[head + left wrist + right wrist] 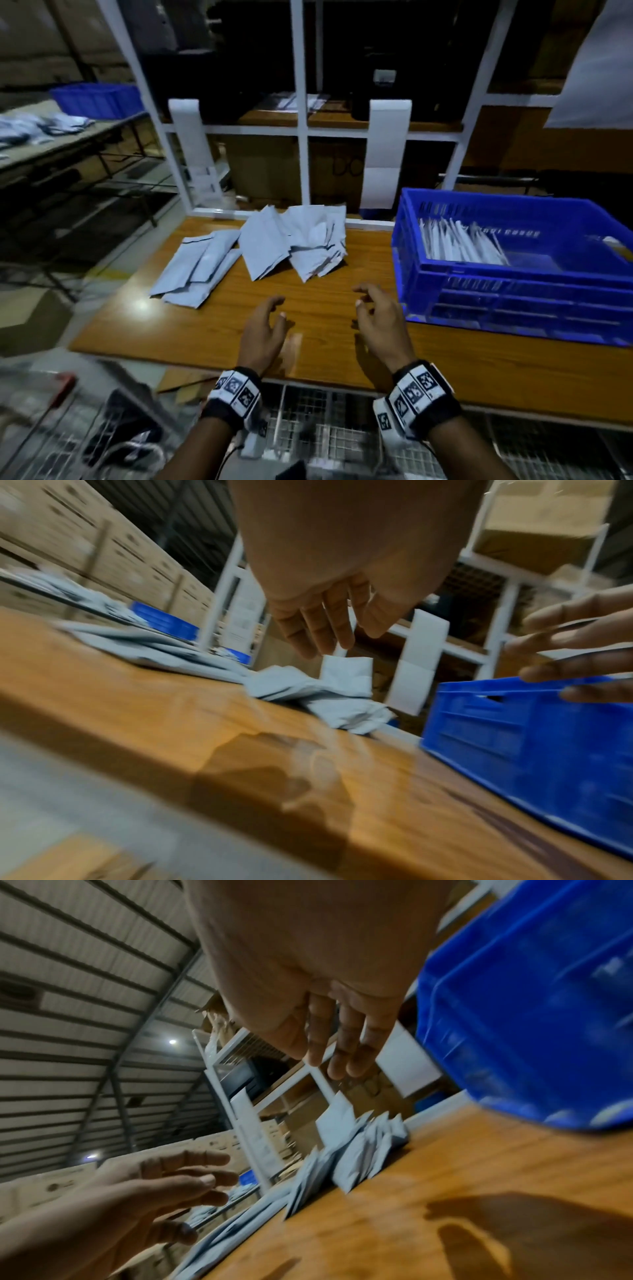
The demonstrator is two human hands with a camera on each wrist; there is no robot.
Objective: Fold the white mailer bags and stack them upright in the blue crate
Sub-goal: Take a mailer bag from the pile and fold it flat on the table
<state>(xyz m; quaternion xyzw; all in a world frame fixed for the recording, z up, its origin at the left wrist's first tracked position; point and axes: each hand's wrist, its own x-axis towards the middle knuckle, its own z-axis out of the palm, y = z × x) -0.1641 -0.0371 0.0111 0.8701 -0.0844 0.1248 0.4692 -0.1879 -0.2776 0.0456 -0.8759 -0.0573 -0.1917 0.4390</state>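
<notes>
Several white mailer bags (274, 246) lie in a loose pile at the back middle of the wooden table (212, 325), with flatter ones (202, 263) spread to its left. The pile also shows in the left wrist view (329, 696) and right wrist view (356, 1150). A blue crate (513, 274) stands on the right, with several folded bags (459, 243) upright inside. My left hand (270, 318) and right hand (366, 305) hover empty over the table's front, fingers relaxed, short of the pile. The right hand is close to the crate's left wall (534, 1001).
A white metal shelf frame (301, 130) rises behind the table, with two white strips (387, 154) hanging on it. Another blue crate (99, 99) and more bags sit on a table at the far left. Wire mesh (325, 428) lies below the table's front edge.
</notes>
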